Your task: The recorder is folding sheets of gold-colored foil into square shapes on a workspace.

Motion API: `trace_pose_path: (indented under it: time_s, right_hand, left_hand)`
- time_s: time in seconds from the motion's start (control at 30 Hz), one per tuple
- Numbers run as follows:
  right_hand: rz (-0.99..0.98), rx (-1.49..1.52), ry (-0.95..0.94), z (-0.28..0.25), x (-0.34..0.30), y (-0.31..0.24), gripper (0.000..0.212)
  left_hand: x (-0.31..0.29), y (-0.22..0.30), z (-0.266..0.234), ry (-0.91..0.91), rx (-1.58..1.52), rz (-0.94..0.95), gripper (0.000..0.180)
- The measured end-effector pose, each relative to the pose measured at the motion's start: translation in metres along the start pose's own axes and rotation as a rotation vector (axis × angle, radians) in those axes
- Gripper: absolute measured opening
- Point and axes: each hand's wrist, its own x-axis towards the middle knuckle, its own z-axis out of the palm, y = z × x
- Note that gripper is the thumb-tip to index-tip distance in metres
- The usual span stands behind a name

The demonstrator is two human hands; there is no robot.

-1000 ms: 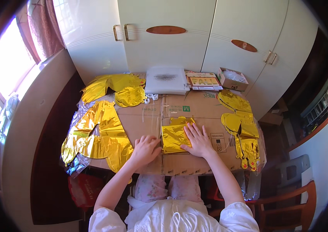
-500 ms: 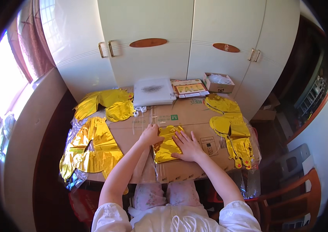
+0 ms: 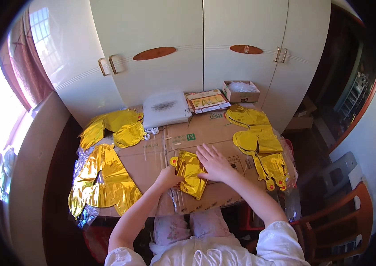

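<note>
A folded gold foil balloon [image 3: 191, 173] lies turned at an angle on the flattened cardboard in front of me. At its left edge my left hand [image 3: 168, 179] is closed, fingers curled on the foil. A tab with a red spot [image 3: 173, 162] sticks out just above that hand. My right hand [image 3: 214, 163] is flat, its fingers stretched out and apart, with the thumb touching the balloon's right edge. More flat gold foil balloons lie to the left [image 3: 103, 177], the far left [image 3: 128, 134] and the right [image 3: 261, 138].
Flattened cardboard [image 3: 146, 155] covers the table. At the back stand a white stack of plastic bags [image 3: 166, 111], printed cards [image 3: 208, 102] and a small box [image 3: 241, 94] of clear plastic. White rings [image 3: 151, 132] sit near the bags. A wooden chair [image 3: 343, 221] is at right.
The folded balloon has been turned, and its tab with the red spot now shows. My left hand has moved nearer to me and closed on its edge; the right has shifted to its right side.
</note>
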Motion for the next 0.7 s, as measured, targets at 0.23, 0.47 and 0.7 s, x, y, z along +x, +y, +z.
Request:
trace_pose_path:
  time_s: [0.23, 0.47, 0.7]
  right_hand:
    - [0.294, 0.227, 0.072, 0.049, -0.013, -0.05, 0.08]
    - [0.286, 0.198, 0.017, 0.049, -0.015, -0.043, 0.081]
    - [0.222, 0.156, -0.016, 0.04, -0.009, -0.042, 0.08]
  left_hand:
    - [-0.018, 0.007, 0.021, -0.03, -0.214, -0.09, 0.045]
    - [-0.041, 0.04, -0.026, 0.266, 0.355, 0.13, 0.047]
    - [0.023, 0.002, 0.0, 0.066, 0.539, 0.74, 0.082]
